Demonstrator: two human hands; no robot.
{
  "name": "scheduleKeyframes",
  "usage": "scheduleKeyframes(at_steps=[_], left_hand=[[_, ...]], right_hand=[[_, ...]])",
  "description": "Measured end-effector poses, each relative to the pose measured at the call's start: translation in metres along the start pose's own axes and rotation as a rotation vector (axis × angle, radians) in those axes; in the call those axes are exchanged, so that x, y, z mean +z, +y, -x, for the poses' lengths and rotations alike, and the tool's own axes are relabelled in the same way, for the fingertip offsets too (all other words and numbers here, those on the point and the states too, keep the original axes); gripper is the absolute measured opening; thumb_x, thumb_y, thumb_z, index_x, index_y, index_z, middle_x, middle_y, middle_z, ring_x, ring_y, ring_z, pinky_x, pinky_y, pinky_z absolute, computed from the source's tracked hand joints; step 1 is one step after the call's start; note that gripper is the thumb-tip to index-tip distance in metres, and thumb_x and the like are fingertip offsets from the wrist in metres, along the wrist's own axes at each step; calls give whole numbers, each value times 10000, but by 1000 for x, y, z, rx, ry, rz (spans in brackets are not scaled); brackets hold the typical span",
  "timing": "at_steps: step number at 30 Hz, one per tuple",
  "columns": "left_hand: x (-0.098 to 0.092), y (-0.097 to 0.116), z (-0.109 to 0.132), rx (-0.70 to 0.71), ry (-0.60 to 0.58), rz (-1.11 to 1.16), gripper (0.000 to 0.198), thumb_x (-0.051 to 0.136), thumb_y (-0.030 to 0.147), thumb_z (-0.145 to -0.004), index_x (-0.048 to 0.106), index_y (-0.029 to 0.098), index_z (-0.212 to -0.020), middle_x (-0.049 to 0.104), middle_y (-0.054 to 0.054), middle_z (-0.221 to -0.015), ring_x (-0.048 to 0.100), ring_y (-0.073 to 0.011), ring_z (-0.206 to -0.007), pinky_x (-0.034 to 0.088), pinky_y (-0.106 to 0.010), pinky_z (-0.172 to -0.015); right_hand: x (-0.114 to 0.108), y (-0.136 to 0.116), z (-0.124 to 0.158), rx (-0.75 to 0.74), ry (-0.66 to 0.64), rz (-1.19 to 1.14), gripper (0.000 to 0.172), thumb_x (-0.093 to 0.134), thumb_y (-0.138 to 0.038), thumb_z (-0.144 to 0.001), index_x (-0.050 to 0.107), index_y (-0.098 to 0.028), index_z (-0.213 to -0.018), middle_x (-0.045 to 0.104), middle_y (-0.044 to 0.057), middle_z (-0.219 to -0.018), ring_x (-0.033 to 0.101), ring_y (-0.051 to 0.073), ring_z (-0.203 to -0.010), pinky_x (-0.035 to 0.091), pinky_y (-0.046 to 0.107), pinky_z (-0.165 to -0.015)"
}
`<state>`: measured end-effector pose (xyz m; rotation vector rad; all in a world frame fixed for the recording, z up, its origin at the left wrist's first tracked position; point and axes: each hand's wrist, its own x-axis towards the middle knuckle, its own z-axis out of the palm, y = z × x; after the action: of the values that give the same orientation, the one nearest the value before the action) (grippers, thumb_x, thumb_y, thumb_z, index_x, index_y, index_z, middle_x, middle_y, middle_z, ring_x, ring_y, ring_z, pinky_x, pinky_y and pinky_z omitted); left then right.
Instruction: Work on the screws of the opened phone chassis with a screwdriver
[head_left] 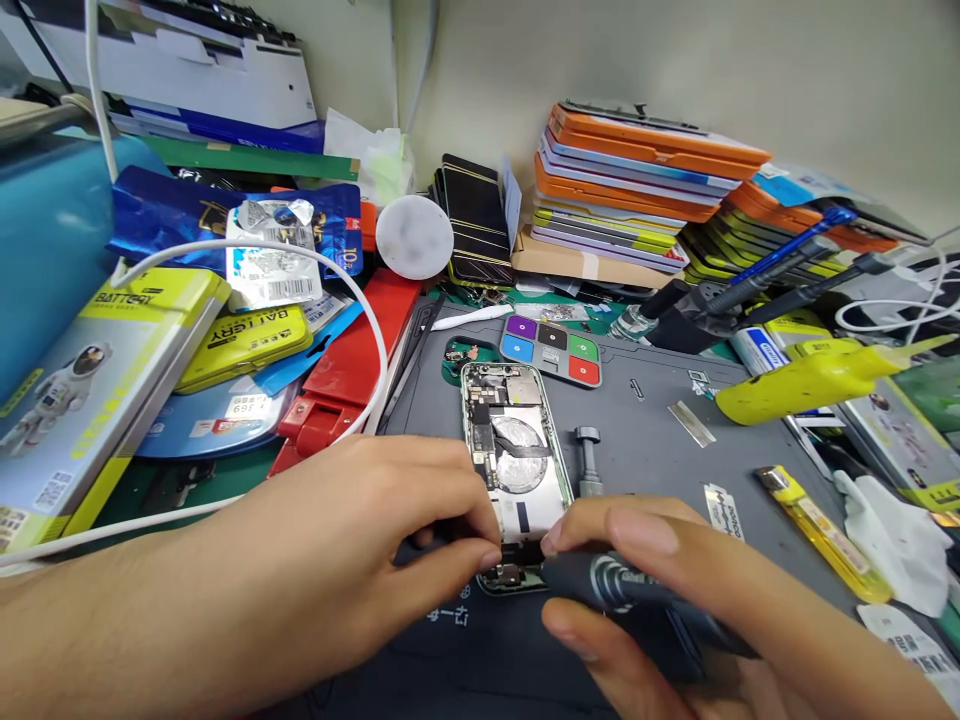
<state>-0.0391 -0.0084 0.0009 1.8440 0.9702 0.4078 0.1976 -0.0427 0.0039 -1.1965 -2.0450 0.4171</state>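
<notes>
An opened smartphone (514, 470) lies on the dark grey work mat, its inner boards, a round coil and a pale plate exposed. At its lower left edge my left hand (420, 510) is closed, thumb and forefinger pinched together; what is between them is hidden. A dark shape shows partly under that palm. My right hand (675, 570) is closed around a dark grey screwdriver (619, 585) held at a slant beside the phone's lower right end. Its fingertips are close to the phone, and the screwdriver's tip cannot be made out. Another small grey screwdriver (589, 460) lies right of the phone.
Behind the phone lies a colour-blocked tray (551, 348). A yellow bottle (802, 385) and yellow-handled cutter (825, 535) are on the right. Battery boxes (112, 390), a red tool (352, 370) and a white cable (375, 340) occupy the left. Stacked orange cases (645, 160) stand behind.
</notes>
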Motion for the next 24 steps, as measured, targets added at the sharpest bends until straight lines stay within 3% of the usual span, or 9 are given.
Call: scheduleKeyframes(at_steps=[5,16,21,24], left_hand=[[2,-2,3,7,-5,-1,109,601,266,-1030,708,287,-1023,692,115,-1054,620,-8,-929,430,-114,-811],[-2,3,-2,-29,-16,-43,186,532,312,-1063,711,279,-1028,702,110,-1019,612,-20,-894,421,-130,-787],[-3,-1,-1,7,7,16,90,670,249,-987,744,287,-1021,715,133,-1021,635,15,-901,415,-59,-792],[-5,-1,-3,25,12,9,84,690,211,-970,759,258,-963,726,134,-966,639,26,-873,405,-34,-790]], right_hand=[[4,-1,-16,27,-2,-68,565,656,-609,-828,656,-222,-1240,732,88,-1028,708,161,-1127,655,306,-992],[8,-2,-19,70,5,-191,568,714,-582,-791,639,-212,-1215,723,97,-1042,706,163,-1094,662,292,-911],[3,-3,-17,82,21,-224,565,758,-464,-788,603,-210,-1268,729,90,-1057,721,155,-1042,659,261,-828],[-3,-1,-16,43,-13,-213,611,740,-226,-803,514,-231,-1370,737,52,-1032,729,105,-940,638,194,-773]])
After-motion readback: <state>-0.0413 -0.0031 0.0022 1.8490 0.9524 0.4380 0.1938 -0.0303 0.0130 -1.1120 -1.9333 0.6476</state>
